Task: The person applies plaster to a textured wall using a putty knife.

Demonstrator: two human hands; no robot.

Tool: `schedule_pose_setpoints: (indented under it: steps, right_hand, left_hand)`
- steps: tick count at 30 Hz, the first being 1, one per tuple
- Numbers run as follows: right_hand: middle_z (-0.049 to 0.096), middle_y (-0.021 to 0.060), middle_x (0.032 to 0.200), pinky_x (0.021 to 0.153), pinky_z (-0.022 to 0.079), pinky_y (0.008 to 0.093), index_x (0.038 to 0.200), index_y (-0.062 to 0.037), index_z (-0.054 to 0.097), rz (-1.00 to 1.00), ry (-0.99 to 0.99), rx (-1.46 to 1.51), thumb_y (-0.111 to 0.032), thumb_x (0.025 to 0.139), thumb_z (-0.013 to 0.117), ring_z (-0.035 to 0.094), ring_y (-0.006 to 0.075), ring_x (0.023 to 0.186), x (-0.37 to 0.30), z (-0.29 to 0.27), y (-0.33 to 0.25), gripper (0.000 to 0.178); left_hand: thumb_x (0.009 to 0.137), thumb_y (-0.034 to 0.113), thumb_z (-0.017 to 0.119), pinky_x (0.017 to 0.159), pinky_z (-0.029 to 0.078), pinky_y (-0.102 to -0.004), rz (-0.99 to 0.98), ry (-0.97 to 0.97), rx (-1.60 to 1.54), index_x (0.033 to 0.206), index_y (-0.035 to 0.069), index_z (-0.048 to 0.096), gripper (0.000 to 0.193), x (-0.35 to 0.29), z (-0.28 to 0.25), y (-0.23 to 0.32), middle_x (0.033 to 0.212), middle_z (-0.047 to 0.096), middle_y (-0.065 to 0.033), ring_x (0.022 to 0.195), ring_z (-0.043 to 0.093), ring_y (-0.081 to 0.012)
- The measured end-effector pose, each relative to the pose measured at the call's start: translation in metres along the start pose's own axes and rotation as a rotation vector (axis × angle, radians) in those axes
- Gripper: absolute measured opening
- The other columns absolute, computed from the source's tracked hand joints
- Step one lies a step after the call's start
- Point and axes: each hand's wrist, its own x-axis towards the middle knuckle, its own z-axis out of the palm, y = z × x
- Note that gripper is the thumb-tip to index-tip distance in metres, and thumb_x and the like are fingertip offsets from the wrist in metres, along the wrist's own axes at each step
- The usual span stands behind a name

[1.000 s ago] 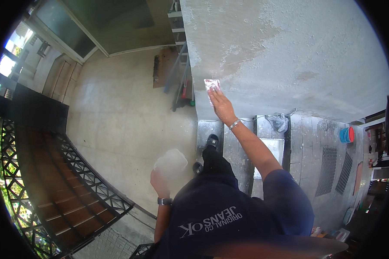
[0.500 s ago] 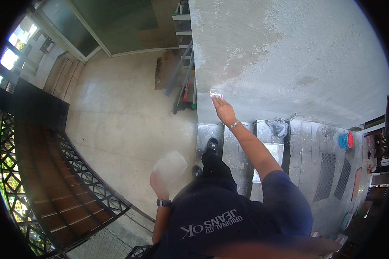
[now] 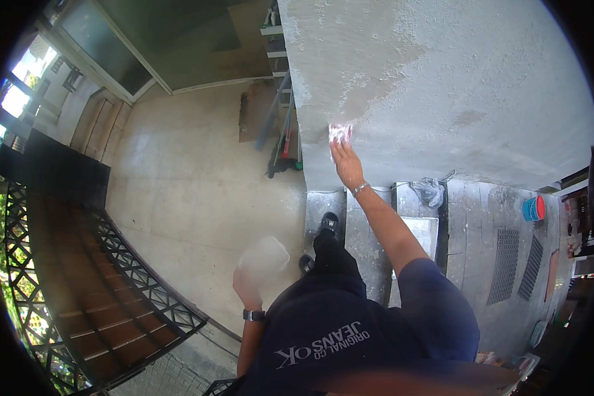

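Note:
My right hand reaches out to the rough, white-and-grey patched wall. Its fingers press a small flat white-and-reddish sheet against the surface; I cannot tell its material. The sheet lies near the wall's left edge, beside a bare grey-beige patch. Low on the left, my left hand holds a pale translucent tub, hazy in the picture. The fingers of that hand are partly hidden behind the tub, and its contents do not show clearly.
I stand on grey stone steps. A plastic bag and a pale square panel lie on them. Beyond are a blue-and-red bucket and metal grates. Long-handled tools lean past the wall's edge; a black railing runs left.
My right hand has moved slightly up along the wall, and the sheet now shows more of its face. The left hand still holds the tub in much the same place.

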Motion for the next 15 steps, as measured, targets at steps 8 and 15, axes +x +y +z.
schedule_pose_setpoints:
  steps: [8,15]
  right_hand:
    - [0.051,0.0154,0.140,0.106,0.042,0.0457,0.133,-0.0020,0.053,-0.073,0.530,0.090,0.008,0.071,0.060,0.043,0.0360,0.134,0.087,-0.146,0.000,0.063]
    - [0.049,0.0165,0.141,0.111,0.035,0.0436,0.136,-0.0022,0.048,-0.168,0.134,-0.041,-0.006,0.081,0.055,0.041,0.0336,0.135,0.106,-0.074,-0.016,0.055]
  left_hand:
    - [0.099,0.034,0.054,0.066,0.059,-0.0320,0.047,-0.006,0.022,0.109,0.001,0.061,0.035,0.004,-0.003,-0.024,0.100,0.067,-0.0100,0.086,0.067,-0.0172]
    - [0.098,0.034,0.054,0.069,0.058,-0.0314,0.180,-0.075,0.120,0.111,0.000,0.060,0.036,0.008,-0.003,-0.030,0.102,0.067,-0.0108,0.087,0.067,-0.0177]
